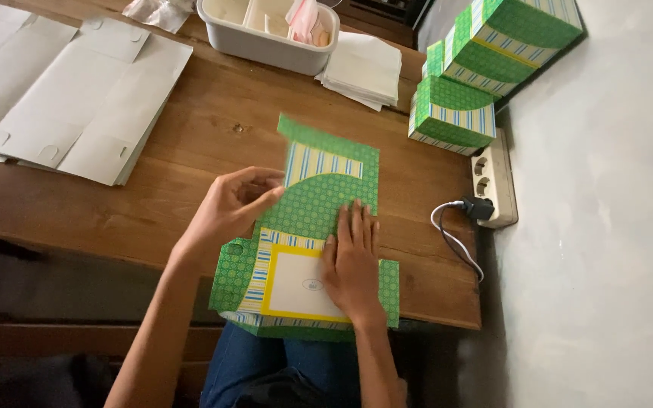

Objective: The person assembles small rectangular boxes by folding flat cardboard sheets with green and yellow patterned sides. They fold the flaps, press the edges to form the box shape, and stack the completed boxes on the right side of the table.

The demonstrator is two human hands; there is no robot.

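Blue-jeaned knees [296,363] show at the bottom edge, just under the near rim of the wooden tabletop [190,151]. On that rim lies a flat green patterned carton blank [319,204] with striped bands and a yellow-framed white panel, its far flap lifted off the wood. Pressing it down is the right hand [351,261], palm flat, fingers straight and spread across the fold above the white panel — gripping nothing. Its partner, the left hand [232,204], curls at the blank's left edge, fingers bent and thumb closed on the raised flap's side. Farther off to the left lies a pile of plain white unfolded carton sheets [77,98]. At the far edge sits a white plastic tub [266,38] with compartments, and just to its right a smaller stack of white sheets [364,68]. Against the grey wall on the right, finished green boxes [485,60] stand stacked — near them a white power strip [496,181] with a black plug and a white cable [455,234] looping over the tabletop.
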